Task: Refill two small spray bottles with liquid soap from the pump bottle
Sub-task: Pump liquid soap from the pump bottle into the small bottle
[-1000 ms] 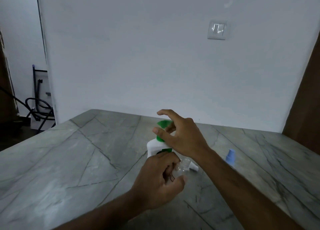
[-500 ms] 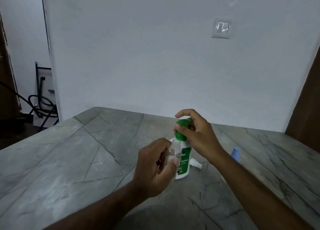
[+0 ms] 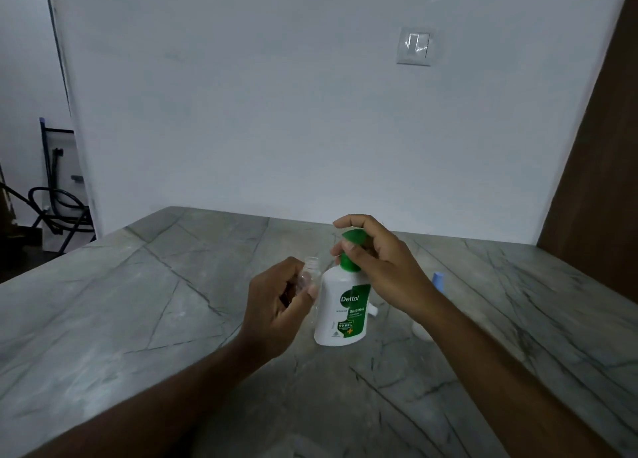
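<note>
Progress: early stage, by the look of it. One spray bottle (image 3: pixel 308 278) stands uncapped with its mouth bare, and its clear body shows no soap that can be made out. A white sprayer head (image 3: pixel 373 311) lies on the table (image 3: pixel 121 302) just behind the pump bottle (image 3: pixel 340 314), probably the one taken off this bottle. No stream of soap shows at the nozzle, which is hidden by fingers. Both fills are judged still to come, then recapping.

Second spray bottle: blue cap (image 3: pixel 438 281) shows past the right forearm, to the right of the pump bottle; a pale body (image 3: pixel 419 331) below it is mostly hidden. Cap still on; untouched.

Pump bottle: white, green label, green pump head (image 3: pixel 354 237). Stands upright on the table, mid-scene, just right of the open spray bottle.

Left hand (image 3: pixel 276 309): curled round the clear spray bottle, thumb across its front, holding it upright with the neck clear of the fist. Bottle mouth sits beside and a little below the pump head. Whether the bottle base rests on the table cannot be told.

Right hand (image 3: pixel 373 260): fingers bent over the pump head, index arched across its top, thumb against the green collar. Grasping the pump, posed to press.

Other: wall switch (image 3: pixel 414 48) above.
</note>
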